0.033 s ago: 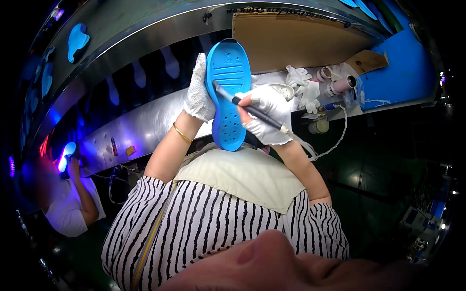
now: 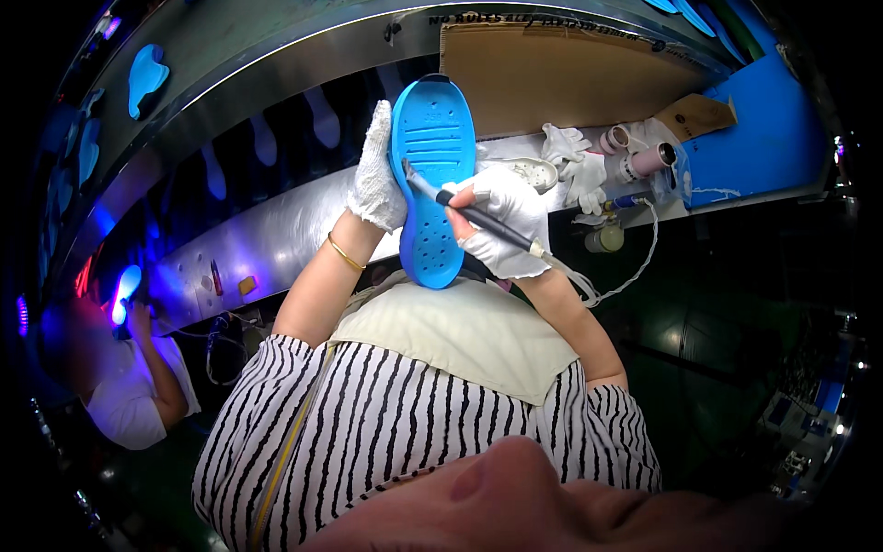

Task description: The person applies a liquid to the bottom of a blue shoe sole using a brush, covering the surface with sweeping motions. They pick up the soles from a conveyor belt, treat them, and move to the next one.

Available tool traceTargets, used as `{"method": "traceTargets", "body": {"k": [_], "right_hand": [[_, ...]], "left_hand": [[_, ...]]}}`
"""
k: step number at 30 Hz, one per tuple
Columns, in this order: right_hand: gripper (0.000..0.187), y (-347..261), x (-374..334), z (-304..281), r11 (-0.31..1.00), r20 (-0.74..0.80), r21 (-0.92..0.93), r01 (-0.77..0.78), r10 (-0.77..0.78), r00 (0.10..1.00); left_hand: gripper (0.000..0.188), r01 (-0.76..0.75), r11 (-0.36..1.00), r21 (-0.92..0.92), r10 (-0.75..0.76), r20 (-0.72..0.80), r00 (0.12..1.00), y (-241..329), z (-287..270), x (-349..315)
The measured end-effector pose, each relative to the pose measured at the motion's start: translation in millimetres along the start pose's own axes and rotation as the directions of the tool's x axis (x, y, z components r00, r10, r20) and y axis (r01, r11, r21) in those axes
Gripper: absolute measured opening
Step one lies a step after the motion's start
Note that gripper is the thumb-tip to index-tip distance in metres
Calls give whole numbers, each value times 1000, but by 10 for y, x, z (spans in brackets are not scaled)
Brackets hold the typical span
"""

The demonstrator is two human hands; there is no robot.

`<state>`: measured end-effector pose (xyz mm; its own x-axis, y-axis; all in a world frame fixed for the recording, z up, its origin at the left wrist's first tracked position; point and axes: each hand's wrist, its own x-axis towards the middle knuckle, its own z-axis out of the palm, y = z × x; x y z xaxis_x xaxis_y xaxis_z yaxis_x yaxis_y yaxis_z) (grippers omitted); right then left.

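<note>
Sole (image 2: 440,166), clasped by the left hand (image 2: 375,179) over the bench's (image 2: 303,221) near edge, appears mid-brushing, the right hand (image 2: 508,207) pinching the brush (image 2: 487,223) at its left rim, finished and remaining portions indistinguishable.

floor (image 2: 676,345): dark green | metal bench (image 2: 294,216): shiny, lower tier | upper surface (image 2: 248,46): dark, metal-edged | light: blue-violet, left
</note>
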<state>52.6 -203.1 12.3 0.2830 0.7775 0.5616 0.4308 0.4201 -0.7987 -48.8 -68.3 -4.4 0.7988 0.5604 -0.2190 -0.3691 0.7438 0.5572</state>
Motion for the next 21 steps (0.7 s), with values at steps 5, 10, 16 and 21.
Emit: {"method": "traceTargets", "body": {"k": [5, 10, 16, 21], "right_hand": [[15, 8, -150, -228, 933, 45, 97, -347, 344, 938], [10, 35, -193, -168, 971, 70, 130, -200, 192, 979], [12, 93, -15, -129, 960, -14, 221, -174, 182, 983], [17, -60, 112, -92, 993, 212, 102, -59, 36, 977]], "left_hand": [[71, 133, 990, 37, -138, 276, 951, -142, -236, -275], [78, 71, 982, 176, -78, 37, 996, -412, -444, -128], [104, -36, 999, -33, 43, 248, 968, -199, -108, 64], [112, 8, 948, -317, 141, 447, 883, 10, -87, 172]]}}
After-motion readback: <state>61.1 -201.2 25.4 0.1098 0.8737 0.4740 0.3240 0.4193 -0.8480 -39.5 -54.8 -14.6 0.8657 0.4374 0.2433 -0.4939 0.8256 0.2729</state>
